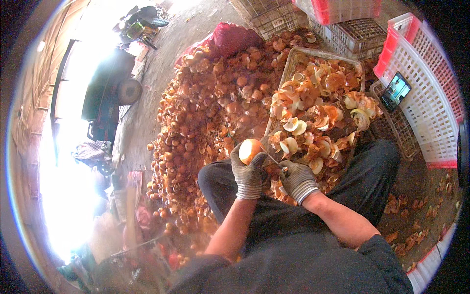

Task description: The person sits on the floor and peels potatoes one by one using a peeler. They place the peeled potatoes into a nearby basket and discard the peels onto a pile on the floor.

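My left hand (249, 175), in a grey knitted work glove, holds an onion (250, 150) with its pale side facing up. In my right hand (298, 180), gloved the same way, is a small knife (271, 156); its thin blade points up and left, with the tip close to or touching the onion. Both hands are above my lap, between my bent knees. Just beyond them stands a shallow plastic crate (290, 70) heaped with onion skins and cut ends (323, 114). A large pile of brown onions (191, 125) spreads on the floor to the left.
A red mesh sack (235, 39) lies behind the pile. White and red plastic baskets (422, 95) stand at the right, with a phone (396, 91) leaning there, its screen lit. Stacked crates (271, 18) are at the back. Loose skins (411, 235) litter the floor at the lower right.
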`<state>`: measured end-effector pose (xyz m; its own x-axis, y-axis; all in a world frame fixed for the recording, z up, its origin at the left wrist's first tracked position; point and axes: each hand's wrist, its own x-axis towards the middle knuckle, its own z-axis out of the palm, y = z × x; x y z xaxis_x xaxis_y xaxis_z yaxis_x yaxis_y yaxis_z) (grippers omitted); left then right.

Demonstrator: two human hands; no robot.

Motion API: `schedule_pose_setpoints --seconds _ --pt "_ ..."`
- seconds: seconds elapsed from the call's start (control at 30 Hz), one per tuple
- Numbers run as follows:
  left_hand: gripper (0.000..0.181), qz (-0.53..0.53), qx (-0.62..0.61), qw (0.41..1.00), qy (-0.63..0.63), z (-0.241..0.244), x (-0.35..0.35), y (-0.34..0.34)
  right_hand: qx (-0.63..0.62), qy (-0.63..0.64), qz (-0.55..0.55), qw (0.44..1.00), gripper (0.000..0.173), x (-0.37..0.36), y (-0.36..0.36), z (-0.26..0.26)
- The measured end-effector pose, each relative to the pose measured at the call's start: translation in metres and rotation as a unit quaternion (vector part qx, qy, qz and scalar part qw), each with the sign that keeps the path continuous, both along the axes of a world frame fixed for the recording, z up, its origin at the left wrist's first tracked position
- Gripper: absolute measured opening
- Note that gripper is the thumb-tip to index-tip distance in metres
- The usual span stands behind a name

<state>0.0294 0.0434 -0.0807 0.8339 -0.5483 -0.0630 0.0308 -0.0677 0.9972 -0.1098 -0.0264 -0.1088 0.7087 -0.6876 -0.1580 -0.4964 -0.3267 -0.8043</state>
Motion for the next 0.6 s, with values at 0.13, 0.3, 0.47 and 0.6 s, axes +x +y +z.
schedule_pose_setpoints --seconds 0.13,0.3,0.47,0.6 --pt "0.067 0.035 0.004 0.998 -0.042 0.014 -0.018 -0.008 0.021 0.028 -0.007 0.999 0.019 0.003 -0.003 0.015" --pt "0.07 0.029 0.075 0.985 -0.155 0.025 -0.024 -0.014 0.005 -0.019 -0.014 1.0 0.02 0.002 -0.003 -0.004" --pt "0.074 -0.031 0.122 0.958 -0.26 0.026 -0.011 -0.007 0.035 -0.012 -0.018 0.999 0.018 0.0 -0.003 -0.011" --pt "0.075 -0.071 0.135 0.965 -0.214 0.015 0.011 0.01 0.041 -0.02 0.001 0.999 0.017 0.003 0.001 -0.015"
